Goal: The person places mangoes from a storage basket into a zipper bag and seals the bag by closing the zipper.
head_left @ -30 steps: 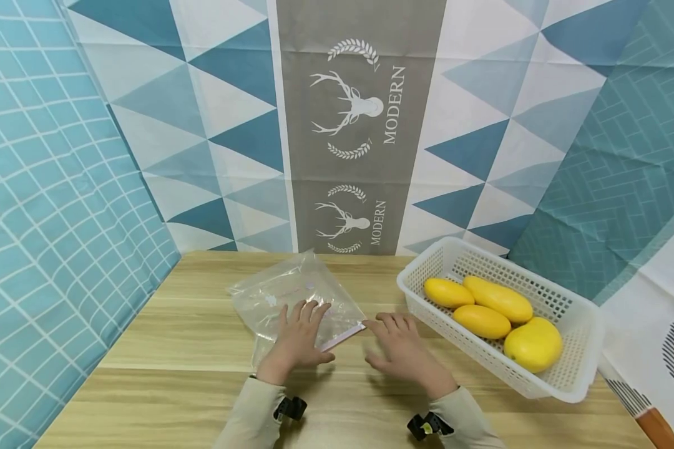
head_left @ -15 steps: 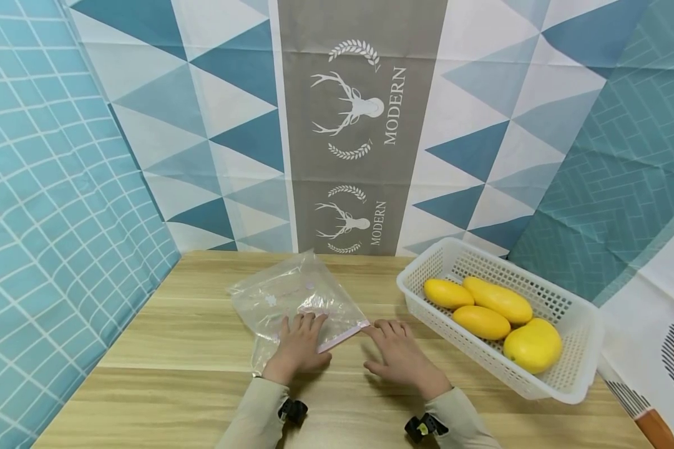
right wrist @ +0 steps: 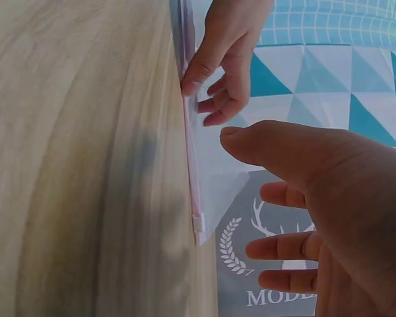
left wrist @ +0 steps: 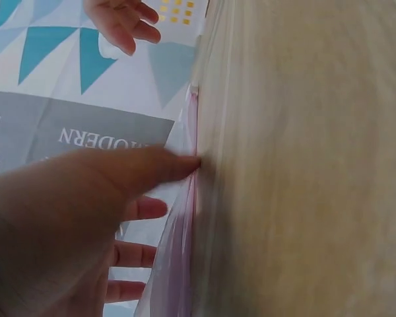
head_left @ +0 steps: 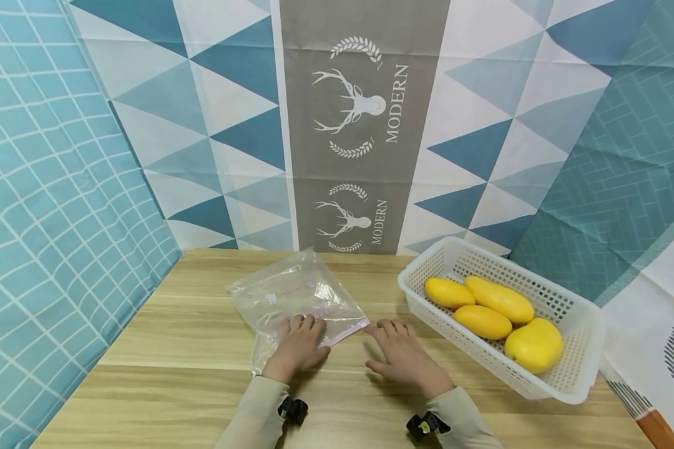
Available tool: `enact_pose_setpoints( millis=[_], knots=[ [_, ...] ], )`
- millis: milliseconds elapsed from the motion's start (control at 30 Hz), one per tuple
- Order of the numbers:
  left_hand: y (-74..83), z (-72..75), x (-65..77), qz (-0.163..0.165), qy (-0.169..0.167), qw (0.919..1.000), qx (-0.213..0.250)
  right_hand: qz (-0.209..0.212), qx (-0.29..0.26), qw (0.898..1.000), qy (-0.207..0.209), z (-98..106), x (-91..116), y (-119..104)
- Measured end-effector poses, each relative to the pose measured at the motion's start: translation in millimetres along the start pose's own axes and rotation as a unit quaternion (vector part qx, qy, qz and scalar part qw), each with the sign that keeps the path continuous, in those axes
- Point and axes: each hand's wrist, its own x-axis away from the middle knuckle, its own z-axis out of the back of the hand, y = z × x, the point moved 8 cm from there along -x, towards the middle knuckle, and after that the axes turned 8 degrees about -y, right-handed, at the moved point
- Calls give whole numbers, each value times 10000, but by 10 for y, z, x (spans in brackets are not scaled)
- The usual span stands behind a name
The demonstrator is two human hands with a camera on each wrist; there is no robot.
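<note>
Near the back edge of the tabletop [head_left: 174, 324] lies a clear plastic bag [head_left: 294, 288]. The left hand [head_left: 296, 349], grip spread, touches its pink strip [head_left: 348, 333]; the right hand [head_left: 403, 353], grip spread too, is beside one bag corner.

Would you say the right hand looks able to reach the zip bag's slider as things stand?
Likely yes: the right hand holds nothing, the slider on the zip bag is close by, and nothing visible lies between.

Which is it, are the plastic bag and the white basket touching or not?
Apart. The head view shows a strip of bare wooden tabletop between the plastic bag and the white basket.
</note>
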Motion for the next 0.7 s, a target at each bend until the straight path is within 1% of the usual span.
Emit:
enact_pose_setpoints(
  millis=[67,233,300,433,567,700],
  knots=[
    [17,28,1,-61,92,9998,-139,-11,32,10000,7,14,2,2],
    [60,121,-4,-231,482,9979,-377,3,81,9999,61,60,19,-11],
    [79,157,-11,-334,608,9970,-333,2,91,9999,84,76,25,-15],
    [106,184,-28,-529,701,9957,-285,12,114,9998,142,99,31,-18],
    [128,185,-21,-636,717,9949,-323,39,181,9996,221,121,37,-23],
    [172,214,3,-780,952,9913,-457,51,218,9994,272,137,41,-27]
  ],
)
